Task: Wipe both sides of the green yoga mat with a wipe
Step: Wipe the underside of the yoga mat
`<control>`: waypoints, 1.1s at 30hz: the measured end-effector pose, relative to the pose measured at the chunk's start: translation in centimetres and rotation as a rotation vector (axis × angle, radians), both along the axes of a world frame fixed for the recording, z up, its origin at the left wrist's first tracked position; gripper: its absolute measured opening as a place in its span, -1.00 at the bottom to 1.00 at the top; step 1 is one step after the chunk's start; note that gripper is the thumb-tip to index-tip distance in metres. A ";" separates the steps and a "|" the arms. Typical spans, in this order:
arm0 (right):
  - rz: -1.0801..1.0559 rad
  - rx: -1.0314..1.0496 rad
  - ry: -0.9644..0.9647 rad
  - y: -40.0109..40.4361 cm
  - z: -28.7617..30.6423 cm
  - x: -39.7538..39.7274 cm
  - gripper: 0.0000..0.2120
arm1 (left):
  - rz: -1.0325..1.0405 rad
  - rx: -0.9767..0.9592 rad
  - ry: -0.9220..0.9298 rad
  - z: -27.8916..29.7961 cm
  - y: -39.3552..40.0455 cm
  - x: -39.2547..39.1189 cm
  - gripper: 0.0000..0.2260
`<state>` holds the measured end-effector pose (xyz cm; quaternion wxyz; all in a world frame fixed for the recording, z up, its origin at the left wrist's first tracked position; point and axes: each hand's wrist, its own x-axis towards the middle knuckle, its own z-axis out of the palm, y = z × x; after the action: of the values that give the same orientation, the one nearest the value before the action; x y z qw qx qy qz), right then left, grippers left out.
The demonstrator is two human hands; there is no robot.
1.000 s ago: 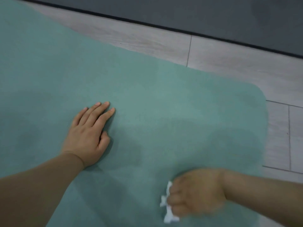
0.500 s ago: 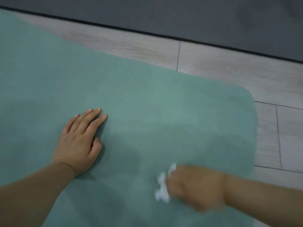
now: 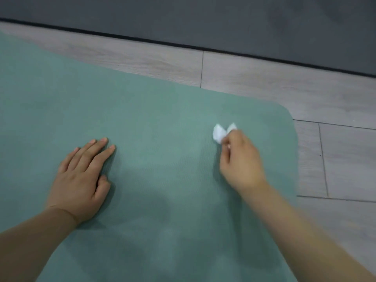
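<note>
The green yoga mat [image 3: 162,123] lies flat on the floor and fills most of the view, its rounded far right corner visible. My left hand [image 3: 81,178] rests palm down on the mat at the left, fingers straight and together. My right hand [image 3: 241,161] is on the mat near its right end, fingers curled and pinching a small crumpled white wipe [image 3: 220,133], which sticks out beyond the fingertips and touches the mat. Darker damp-looking patches show on the mat near me.
Light grey wood-look floor [image 3: 335,159] borders the mat at the back and right. A dark grey wall with a black baseboard [image 3: 244,52] runs along the far side.
My right hand has swept the wipe away from me, from the near edge of the mat up toward its far right corner. My left hand stayed pressed in place.
</note>
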<state>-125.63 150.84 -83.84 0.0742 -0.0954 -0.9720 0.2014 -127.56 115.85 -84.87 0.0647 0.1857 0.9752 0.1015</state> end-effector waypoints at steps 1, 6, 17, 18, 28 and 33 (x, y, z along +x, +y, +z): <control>0.144 -0.028 -0.049 -2.1 -0.1 5.0 -0.80 | 0.001 0.002 -0.004 0.0 0.0 -0.1 -0.42; 0.488 -0.080 -0.256 -3.3 -2.4 17.9 -0.72 | -0.001 0.011 -0.004 -0.1 0.0 0.0 -0.42; -0.180 0.033 -0.160 7.1 0.6 -13.9 -0.80 | 0.007 0.010 0.006 0.0 0.1 0.0 -0.41; -0.257 0.023 -0.144 6.2 0.5 -13.1 -0.80 | 0.009 0.009 0.004 0.0 0.1 0.0 -0.41; 0.139 -0.019 -0.285 -3.0 0.2 16.3 -0.64 | 0.005 0.017 0.010 0.0 0.3 0.0 -0.42; 0.379 0.092 -0.030 5.2 0.4 5.5 -0.88 | 0.010 0.018 0.016 0.1 0.2 0.0 -0.40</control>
<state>-120.14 156.05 -83.42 0.0248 0.0896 -0.9818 0.1657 -127.57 116.04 -84.80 0.0546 0.1824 0.9756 0.1092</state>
